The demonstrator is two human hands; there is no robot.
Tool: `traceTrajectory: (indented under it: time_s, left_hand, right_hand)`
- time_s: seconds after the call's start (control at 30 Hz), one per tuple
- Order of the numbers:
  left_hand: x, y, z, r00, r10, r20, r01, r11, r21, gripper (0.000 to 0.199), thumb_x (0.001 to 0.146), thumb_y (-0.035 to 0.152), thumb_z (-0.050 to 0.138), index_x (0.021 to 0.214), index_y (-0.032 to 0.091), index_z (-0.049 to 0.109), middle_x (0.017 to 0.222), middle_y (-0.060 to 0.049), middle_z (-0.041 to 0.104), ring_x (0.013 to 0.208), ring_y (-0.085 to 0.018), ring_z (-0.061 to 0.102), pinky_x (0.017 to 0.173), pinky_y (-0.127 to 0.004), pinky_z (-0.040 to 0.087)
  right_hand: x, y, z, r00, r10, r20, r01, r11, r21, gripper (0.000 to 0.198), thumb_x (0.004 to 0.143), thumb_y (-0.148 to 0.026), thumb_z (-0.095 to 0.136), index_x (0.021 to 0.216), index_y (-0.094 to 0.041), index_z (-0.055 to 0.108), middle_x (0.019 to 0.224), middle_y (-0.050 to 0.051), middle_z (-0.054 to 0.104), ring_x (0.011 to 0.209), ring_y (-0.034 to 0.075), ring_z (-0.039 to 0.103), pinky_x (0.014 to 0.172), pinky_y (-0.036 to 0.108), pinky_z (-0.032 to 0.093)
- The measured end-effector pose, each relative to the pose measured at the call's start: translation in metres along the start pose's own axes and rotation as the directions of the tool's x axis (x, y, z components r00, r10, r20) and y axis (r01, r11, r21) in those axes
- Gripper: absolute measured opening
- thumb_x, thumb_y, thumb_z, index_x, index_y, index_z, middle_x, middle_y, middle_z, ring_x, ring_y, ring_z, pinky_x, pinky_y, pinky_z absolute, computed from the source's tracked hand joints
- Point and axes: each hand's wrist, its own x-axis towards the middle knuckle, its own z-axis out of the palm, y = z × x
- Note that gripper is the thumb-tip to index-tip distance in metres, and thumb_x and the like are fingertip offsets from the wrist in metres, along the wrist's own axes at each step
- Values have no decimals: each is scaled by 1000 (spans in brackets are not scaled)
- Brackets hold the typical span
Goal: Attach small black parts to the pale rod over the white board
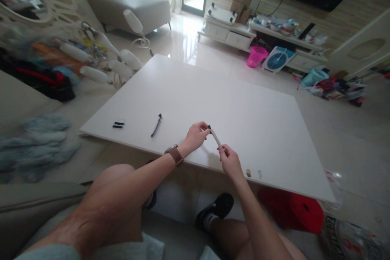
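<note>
Over the front part of the white table (237, 105), my two hands hold a slim, pale stick (216, 137) with a small black end piece (209, 127). My left hand (196, 135) pinches at the black end. Lower down, the fingers of my right hand (229, 158) are closed round the other end of the stick. To the left lies a thin dark grey stick (156, 126) with an angled black head. Farther left are two short black strips (118, 125), side by side. A small gold-brown piece (248, 173) and a clear piece (260, 174) lie near the front edge, right of my right hand.
A chandelier with white shades (131, 59) stands by the table's left side. Beyond the table are a pink basket (256, 57), a blue-and-white fan (278, 59) and a low cabinet (227, 34). A red object (300, 211) sits under the right front edge.
</note>
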Motion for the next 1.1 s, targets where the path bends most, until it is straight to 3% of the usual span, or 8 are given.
traceTrajectory:
  time_s: [1.1]
  left_hand:
    - [-3,6,-1,999,-45,-12,45,999,14,4,77,14,59,75,14,63,74,-1,64,52,-8,56,49,-20,45]
  right_hand:
    - [2,5,5,1000,6,17,-7,1000,25,43,94,-56,44,86,-19,65,58,-2,50,57,15,48,53,25,30]
